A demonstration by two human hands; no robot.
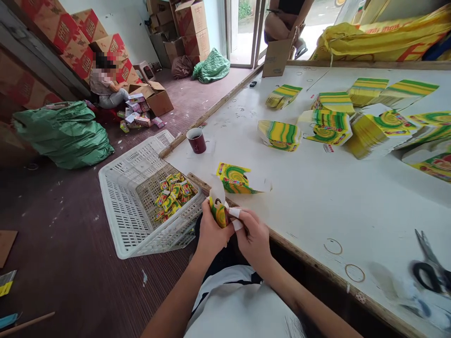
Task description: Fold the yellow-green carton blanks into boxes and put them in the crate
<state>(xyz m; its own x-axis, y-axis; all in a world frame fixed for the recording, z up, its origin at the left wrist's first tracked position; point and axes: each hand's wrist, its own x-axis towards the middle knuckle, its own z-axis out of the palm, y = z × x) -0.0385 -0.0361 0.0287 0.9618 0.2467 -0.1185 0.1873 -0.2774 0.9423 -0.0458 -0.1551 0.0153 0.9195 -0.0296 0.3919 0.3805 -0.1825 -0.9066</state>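
In front of my body, at the table's edge, my left hand [211, 230] is wrapped round a small yellow and green printed carton [218, 213] with a white flap standing up. My right hand [252, 232], white tape on two of its fingertips, pinches the carton's right side. Just beyond my hands, a flat stack of yellow-green carton blanks [234, 178] lies on the white table [299, 206]. To the left of my hands is a white plastic basket [121, 220], and small folded cartons [174, 195] are heaped inside it.
A dark red mug [196, 141] stands near the table's left corner. Several carton stacks [280, 134] cover the far right side. Scissors [428, 263] and rubber bands [354, 272] lie at right. On the floor, a green sack [65, 134] sits near a seated person [107, 84]; another person sits beyond the table.
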